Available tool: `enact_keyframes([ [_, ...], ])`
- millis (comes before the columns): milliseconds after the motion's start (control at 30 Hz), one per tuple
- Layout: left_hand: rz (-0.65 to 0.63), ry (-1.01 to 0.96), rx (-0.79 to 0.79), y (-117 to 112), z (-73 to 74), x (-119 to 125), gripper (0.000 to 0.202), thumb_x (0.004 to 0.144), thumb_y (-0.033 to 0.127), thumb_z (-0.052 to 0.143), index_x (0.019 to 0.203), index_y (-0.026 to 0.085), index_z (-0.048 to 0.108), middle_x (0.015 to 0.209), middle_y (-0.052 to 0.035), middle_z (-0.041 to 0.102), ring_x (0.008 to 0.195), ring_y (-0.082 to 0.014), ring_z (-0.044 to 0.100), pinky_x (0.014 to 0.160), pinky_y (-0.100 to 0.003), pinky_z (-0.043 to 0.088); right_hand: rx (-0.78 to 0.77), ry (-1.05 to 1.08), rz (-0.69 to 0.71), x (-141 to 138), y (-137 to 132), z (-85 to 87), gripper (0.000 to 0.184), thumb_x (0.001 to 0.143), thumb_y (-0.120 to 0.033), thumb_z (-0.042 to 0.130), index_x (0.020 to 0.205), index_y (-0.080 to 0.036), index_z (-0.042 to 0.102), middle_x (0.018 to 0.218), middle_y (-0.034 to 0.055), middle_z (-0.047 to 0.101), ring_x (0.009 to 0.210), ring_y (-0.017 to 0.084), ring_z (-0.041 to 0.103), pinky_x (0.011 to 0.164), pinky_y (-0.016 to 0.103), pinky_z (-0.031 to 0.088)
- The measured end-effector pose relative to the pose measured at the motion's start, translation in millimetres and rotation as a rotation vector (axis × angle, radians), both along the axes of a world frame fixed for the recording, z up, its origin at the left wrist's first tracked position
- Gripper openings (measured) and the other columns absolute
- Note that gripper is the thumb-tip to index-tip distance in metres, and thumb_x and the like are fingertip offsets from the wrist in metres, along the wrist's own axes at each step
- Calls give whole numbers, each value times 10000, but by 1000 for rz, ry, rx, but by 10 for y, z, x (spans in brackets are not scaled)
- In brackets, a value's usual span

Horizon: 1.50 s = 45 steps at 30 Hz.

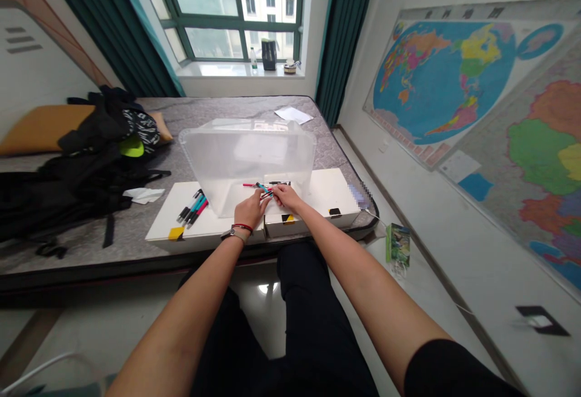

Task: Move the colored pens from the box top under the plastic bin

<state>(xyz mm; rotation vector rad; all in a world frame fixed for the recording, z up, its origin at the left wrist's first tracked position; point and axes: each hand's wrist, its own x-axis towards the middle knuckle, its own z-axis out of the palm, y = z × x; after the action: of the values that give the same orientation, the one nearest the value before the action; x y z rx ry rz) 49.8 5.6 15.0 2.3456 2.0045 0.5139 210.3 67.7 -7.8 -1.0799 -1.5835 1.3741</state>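
Pens [263,188], any print unreadably small

A watch [233,233] with a pale beige strap circles the left wrist, and a thin red cord bracelet [243,226] sits beside it, nearer the left hand [250,209]. The right hand [287,196] and forearm are bare; a plain black sleeve [449,365] covers the upper right arm. The trousers [313,312] are loose, dark and unpatterned.
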Motion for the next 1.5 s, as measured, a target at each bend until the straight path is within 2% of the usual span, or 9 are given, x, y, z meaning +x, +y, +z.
enact_keyframes([
  [233, -37, -19, 13, -3, 9, -12, 399, 980, 471, 295, 1190, 247, 550, 1001, -104, 695, 850, -223, 642, 627, -278, 368, -4, 0, -92, -9, 7, -31, 270, 917, -383, 534, 743, -177, 543, 545, -49, 516, 404, 72, 446, 391, 181, 344],
  [400, -21, 13, 74, -13, 12, -1, 403, 985, 465, 280, 1137, 232, 571, 979, -94, 684, 840, -210, 628, 620, -278, 355, -5, 7, -120, -5, 4, -41, 245, 897, -382, 568, 763, -176, 562, 522, -53, 508, 397, 74, 439, 390, 182, 337],
  [567, -26, 42, 129, -12, 14, -6, 444, 986, 484, 248, 1005, 224, 607, 966, -85, 655, 824, -200, 612, 602, -285, 335, -17, 38, -125, 1, -15, -18, 211, 880, -376, 582, 827, -172, 595, 507, -60, 515, 388, 77, 441, 383, 181, 352],
  [800, -16, 33, 115, -3, 8, -8, 451, 993, 456, 243, 965, 212, 622, 930, -86, 647, 797, -193, 598, 604, -284, 333, -102, 111, -151, -6, -34, 31, 177, 844, -335, 633, 863, -162, 599, 635, -20, 598, 498, 78, 552, 413, 154, 426],
  [1000, -23, 11, 110, -8, 19, -15, 438, 997, 434, 234, 973, 217, 614, 933, -83, 653, 791, -195, 603, 596, -285, 321, -103, 104, -175, -13, -31, 35, 260, 827, -412, 660, 845, -163, 584, 658, -1, 627, 489, 79, 559, 403, 154, 432],
  [1167, -23, -5, 100, -4, 18, -16, 423, 993, 432, 249, 980, 214, 611, 935, -93, 655, 797, -205, 608, 601, -291, 336, -54, 9, -165, -21, -28, 7, 359, 849, -506, 602, 732, -169, 555, 550, -20, 583, 405, 70, 497, 379, 165, 386],
  [1333, -16, 33, 104, 0, 4, -17, 412, 994, 421, 249, 959, 210, 601, 927, -90, 660, 796, -200, 612, 607, -284, 342, -32, 16, -139, -16, -9, -33, 265, 857, -413, 596, 763, -166, 581, 546, -34, 572, 409, 69, 482, 386, 166, 383],
  [1500, -4, 44, 112, 5, -2, -20, 401, 993, 413, 253, 954, 210, 596, 920, -86, 664, 780, -197, 616, 593, -283, 336, -85, 112, -173, -8, -1, -27, 176, 825, -332, 627, 845, -163, 583, 614, -24, 602, 459, 71, 531, 391, 149, 402],
])
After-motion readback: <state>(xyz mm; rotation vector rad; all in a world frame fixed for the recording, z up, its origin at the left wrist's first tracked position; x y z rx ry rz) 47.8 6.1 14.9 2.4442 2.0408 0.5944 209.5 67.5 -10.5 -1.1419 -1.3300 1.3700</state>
